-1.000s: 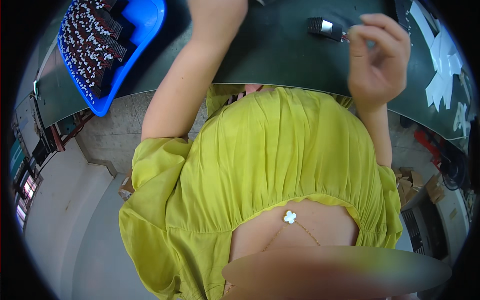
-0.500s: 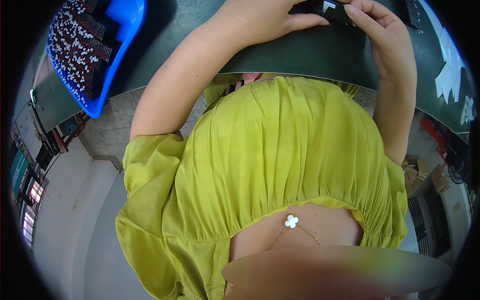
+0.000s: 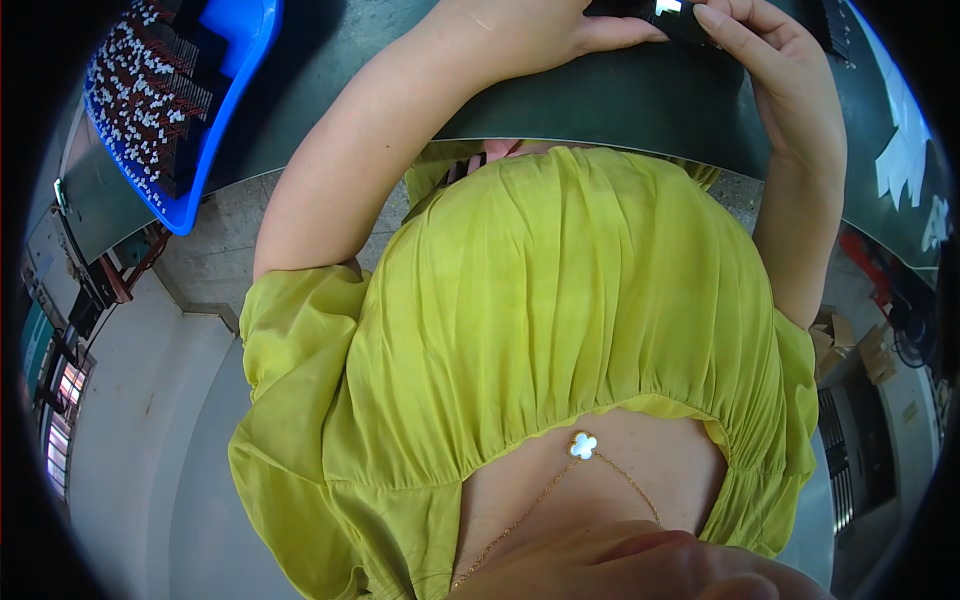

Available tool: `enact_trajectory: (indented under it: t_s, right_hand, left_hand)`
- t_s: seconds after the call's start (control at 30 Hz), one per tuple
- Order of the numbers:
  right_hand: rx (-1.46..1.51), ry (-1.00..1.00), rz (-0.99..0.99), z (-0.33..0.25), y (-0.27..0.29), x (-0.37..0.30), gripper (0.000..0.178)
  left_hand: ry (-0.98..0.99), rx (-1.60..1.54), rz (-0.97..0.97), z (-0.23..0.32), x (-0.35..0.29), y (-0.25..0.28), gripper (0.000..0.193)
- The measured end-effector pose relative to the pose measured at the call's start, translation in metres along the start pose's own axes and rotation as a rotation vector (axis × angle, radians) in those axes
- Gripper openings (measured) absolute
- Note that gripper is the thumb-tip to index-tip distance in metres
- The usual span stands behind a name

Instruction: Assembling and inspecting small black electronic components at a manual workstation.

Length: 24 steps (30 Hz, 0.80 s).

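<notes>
At the top edge, both hands meet around a small, flat black piece (image 3: 688,30) with a bright white patch on it; the frame cuts off its upper part. My left hand (image 3: 545,35) comes from the left, its thumb stretched along the near edge of the piece and its other fingers mostly out of view. On the other side, my right hand (image 3: 768,40) pinches the corner beside the white patch between thumb and bent fingers. The dark green tabletop (image 3: 620,100) lies beneath both hands.
At the left stands a blue bin (image 3: 205,165) full of dark wires (image 3: 135,95) with white ends. White paper strips (image 3: 905,160) lie on the table at the right, near a dark bundle with thin wire ends (image 3: 838,35). Cardboard (image 3: 875,355) sits below the table.
Both hands and the black piece have shifted slightly right and up in the picture. The white patch now shines brighter. My grip looks the same.
</notes>
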State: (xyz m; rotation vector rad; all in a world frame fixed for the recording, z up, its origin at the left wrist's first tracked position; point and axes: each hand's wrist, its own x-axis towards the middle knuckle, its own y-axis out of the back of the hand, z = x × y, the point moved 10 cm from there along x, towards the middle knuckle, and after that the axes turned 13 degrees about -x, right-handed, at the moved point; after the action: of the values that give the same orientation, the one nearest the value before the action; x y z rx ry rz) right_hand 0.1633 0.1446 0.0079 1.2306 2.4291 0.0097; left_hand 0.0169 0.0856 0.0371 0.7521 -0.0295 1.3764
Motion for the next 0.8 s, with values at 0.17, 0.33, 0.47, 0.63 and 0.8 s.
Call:
enact_trajectory:
  t_s: [0.17, 0.33, 0.47, 0.63, 0.8]
  right_hand:
    - [-0.015, 0.009, -0.001, -0.0039, -0.0017, 0.0010, 0.005]
    - [-0.012, 0.009, 0.007, -0.0009, -0.0004, 0.0009, 0.005]
    - [-0.025, 0.014, 0.084, 0.0026, 0.0010, -0.0003, 0.006]
    - [0.004, 0.009, 0.007, -0.0015, -0.0014, 0.0012, 0.006]
    - [-0.001, 0.001, 0.002, -0.0006, -0.0022, 0.0006, 0.007]
  left_hand:
    - [-0.028, -0.001, 0.025, 0.0011, 0.0001, 0.0018, 0.038]
    - [-0.049, -0.001, 0.024, 0.0026, 0.0006, 0.0019, 0.039]
    - [-0.037, 0.007, 0.014, 0.0022, 0.0007, 0.0013, 0.039]
    - [-0.034, 0.008, 0.020, 0.0026, 0.0004, 0.0022, 0.039]
    - [-0.019, -0.003, 0.026, 0.0000, -0.0007, 0.0022, 0.039]
